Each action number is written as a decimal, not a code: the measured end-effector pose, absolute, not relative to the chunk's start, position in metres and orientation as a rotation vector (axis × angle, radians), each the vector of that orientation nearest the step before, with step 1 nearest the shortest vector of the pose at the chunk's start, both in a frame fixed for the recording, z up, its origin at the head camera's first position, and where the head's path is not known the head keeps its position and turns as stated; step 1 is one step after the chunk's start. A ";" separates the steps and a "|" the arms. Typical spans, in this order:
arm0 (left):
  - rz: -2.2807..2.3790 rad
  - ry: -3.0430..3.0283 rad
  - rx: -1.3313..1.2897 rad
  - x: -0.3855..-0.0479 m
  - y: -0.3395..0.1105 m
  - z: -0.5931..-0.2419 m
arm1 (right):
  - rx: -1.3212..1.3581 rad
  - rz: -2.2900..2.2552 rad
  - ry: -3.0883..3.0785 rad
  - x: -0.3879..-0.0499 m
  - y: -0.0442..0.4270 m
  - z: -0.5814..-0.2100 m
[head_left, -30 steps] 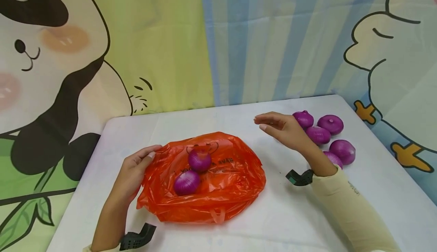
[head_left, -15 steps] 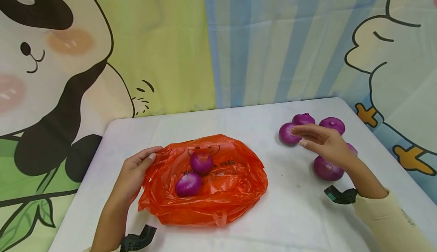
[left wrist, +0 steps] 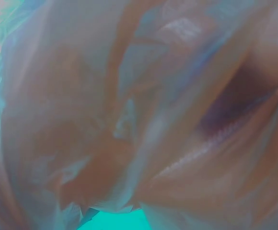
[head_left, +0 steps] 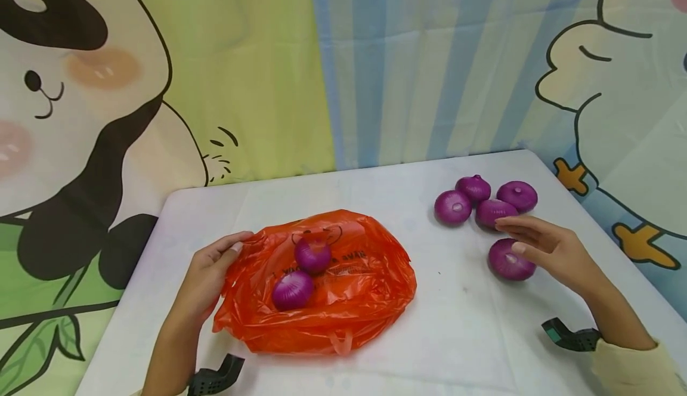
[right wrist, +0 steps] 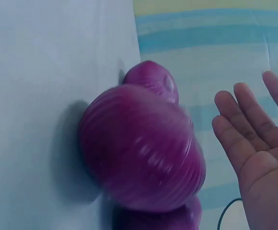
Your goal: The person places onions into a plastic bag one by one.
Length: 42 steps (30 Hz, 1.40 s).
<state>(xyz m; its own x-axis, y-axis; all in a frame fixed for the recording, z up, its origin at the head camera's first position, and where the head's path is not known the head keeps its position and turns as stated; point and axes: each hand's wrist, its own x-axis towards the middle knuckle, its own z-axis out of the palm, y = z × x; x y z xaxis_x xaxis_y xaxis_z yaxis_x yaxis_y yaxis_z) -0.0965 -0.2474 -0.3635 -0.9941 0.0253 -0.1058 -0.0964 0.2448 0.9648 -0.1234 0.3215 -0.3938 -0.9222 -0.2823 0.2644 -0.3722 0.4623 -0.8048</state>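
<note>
My left hand (head_left: 206, 274) pinches the left edge of a red plastic bag (head_left: 370, 288), thumb against fingers. Its mouth is spread, and two purple onions, an upper onion (head_left: 313, 256) and a lower onion (head_left: 293, 290), lie inside. In the left wrist view, blurred plastic (left wrist: 72, 105) fills nearly everything. My right hand (head_left: 560, 256) hovers with extended fingers beside a loose purple onion (head_left: 511, 259). The right wrist view shows a gap between that hand (right wrist: 268, 167) and the large near onion (right wrist: 141, 148); nothing is in its grasp.
Behind the near onion, more purple onions cluster: a left one (head_left: 452, 207), a back one (head_left: 473, 188), a right one (head_left: 517, 195) and a middle one (head_left: 495, 212). The white table (head_left: 429, 336) ends at a cartoon-printed curtain (head_left: 257, 74).
My right hand has moved right and toward me, away from the left onion, to the nearest onion. The left hand keeps its hold on the bag.
</note>
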 end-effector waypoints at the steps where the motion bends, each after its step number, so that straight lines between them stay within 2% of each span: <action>1: 1.869 2.398 -0.072 -0.096 -0.247 -0.364 | 0.579 1.477 -2.601 -0.122 0.324 -0.395; 10: 1.831 2.420 -0.105 -0.097 -0.247 -0.364 | 0.454 1.465 -2.611 -0.120 0.334 -0.413; 17: 1.837 2.421 -0.086 -0.098 -0.247 -0.364 | 0.555 1.333 -2.663 -0.123 0.333 -0.419; 23: 1.834 2.420 -0.094 -0.098 -0.247 -0.365 | 0.507 1.115 -2.819 -0.123 0.324 -0.416; 34: 1.831 2.414 -0.102 -0.098 -0.247 -0.365 | 0.578 1.059 -2.841 -0.121 0.321 -0.423; 42: 1.847 2.408 -0.096 -0.097 -0.247 -0.365 | 0.525 1.081 -2.816 -0.120 0.312 -0.427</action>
